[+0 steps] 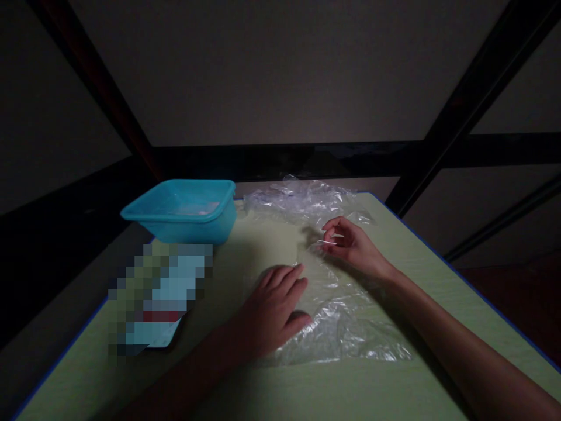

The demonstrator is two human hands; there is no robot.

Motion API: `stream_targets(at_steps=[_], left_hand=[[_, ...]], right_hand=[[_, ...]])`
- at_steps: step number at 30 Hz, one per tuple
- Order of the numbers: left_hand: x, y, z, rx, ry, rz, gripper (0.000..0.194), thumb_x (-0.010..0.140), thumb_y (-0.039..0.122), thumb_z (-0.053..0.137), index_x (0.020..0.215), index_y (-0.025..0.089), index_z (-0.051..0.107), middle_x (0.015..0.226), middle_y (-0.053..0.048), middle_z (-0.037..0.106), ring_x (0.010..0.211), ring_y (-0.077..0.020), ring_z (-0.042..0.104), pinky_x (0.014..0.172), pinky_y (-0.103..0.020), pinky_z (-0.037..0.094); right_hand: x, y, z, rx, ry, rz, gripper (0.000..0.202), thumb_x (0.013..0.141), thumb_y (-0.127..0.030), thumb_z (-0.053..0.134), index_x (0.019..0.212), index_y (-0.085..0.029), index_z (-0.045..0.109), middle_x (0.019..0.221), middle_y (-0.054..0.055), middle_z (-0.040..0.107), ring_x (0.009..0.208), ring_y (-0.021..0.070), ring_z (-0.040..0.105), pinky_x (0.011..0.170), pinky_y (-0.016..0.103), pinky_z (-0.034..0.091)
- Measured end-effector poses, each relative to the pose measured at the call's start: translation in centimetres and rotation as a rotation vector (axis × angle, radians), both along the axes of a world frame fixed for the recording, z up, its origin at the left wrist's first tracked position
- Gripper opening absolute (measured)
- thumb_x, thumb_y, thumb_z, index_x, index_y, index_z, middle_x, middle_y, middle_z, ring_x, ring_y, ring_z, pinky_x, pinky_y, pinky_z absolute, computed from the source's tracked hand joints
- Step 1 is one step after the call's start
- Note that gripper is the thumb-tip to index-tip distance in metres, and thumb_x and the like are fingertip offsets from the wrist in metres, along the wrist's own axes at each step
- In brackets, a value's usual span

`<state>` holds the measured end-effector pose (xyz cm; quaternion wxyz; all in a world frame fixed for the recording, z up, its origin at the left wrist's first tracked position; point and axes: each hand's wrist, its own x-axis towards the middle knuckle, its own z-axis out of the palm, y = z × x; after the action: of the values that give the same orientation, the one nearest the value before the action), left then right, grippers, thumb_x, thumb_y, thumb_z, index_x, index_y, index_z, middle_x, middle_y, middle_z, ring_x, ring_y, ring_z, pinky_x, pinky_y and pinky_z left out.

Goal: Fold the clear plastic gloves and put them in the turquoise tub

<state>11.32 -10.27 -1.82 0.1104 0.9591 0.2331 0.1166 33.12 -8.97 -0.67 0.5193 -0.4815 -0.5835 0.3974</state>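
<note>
A crinkled clear plastic bag point(337, 327) lies spread over the table in front of me. My left hand point(276, 304) rests palm down at its left side, fingers stretched out and slightly apart. Farther back and to the right, my right hand point(344, 241) is curled, thumb and fingers closed on the bag's upper edge. A thin bright line shows at those fingertips; it looks like the plastic's edge, though it is too fine to be sure. Behind both hands sits a loose heap of more clear plastic bags point(307, 199).
A blue plastic basin point(223, 219) stands at the table's back left, with something pale inside. In front of it lies a flat light-blue object point(164, 336), mostly blurred out. The pale green table point(263, 392) has blue edging, and a wall point(284, 76) rises behind it.
</note>
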Motion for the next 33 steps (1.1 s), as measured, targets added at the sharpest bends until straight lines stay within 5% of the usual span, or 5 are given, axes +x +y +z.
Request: stream_targets(at_steps=[7, 14, 20, 33], left_hand=[[0.1, 0.4, -0.2, 0.006, -0.033, 0.01, 0.041, 0.082, 0.035, 0.058, 0.116, 0.012, 0.055, 0.135, -0.017, 0.043, 0.123, -0.0301, 0.036, 0.103, -0.048, 0.029], [0.1, 0.3, -0.3, 0.028, -0.145, 0.061, 0.021, 0.083, 0.02, 0.05, 0.101, 0.012, 0.056, 0.124, -0.016, 0.05, 0.117, -0.0286, 0.041, 0.1, -0.049, 0.033], [0.2, 0.4, -0.5, 0.027, -0.206, 0.079, 0.016, 0.083, 0.011, 0.044, 0.097, 0.013, 0.05, 0.123, -0.016, 0.051, 0.116, -0.027, 0.043, 0.099, -0.049, 0.035], [0.2, 0.2, -0.4, 0.015, -0.088, 0.038, 0.019, 0.084, 0.013, 0.047, 0.103, 0.013, 0.049, 0.127, -0.014, 0.052, 0.123, -0.0269, 0.04, 0.105, -0.054, 0.026]], right_hand=[[0.4, -0.2, 0.3, -0.032, -0.001, 0.106, 0.032, 0.063, -0.016, 0.069, 0.085, -0.02, 0.046, 0.068, -0.005, 0.049, 0.059, 0.009, 0.049, 0.058, 0.026, 0.042], [1.3, -1.4, 1.7, -0.245, -0.003, 0.546, 0.035, 0.065, -0.014, 0.069, 0.092, -0.019, 0.047, 0.072, -0.006, 0.049, 0.063, 0.0089, 0.057, 0.062, 0.025, 0.047], [1.0, -0.8, 0.9, -0.15, 0.013, 0.378, 0.018, 0.072, -0.017, 0.064, 0.082, -0.017, 0.049, 0.077, -0.002, 0.053, 0.07, 0.0111, 0.06, 0.067, 0.028, 0.048], [0.4, -0.7, 0.3, -0.157, -0.032, 0.271, 0.014, 0.074, -0.016, 0.057, 0.084, -0.017, 0.048, 0.077, 0.0, 0.055, 0.068, 0.0126, 0.062, 0.058, 0.026, 0.046]])
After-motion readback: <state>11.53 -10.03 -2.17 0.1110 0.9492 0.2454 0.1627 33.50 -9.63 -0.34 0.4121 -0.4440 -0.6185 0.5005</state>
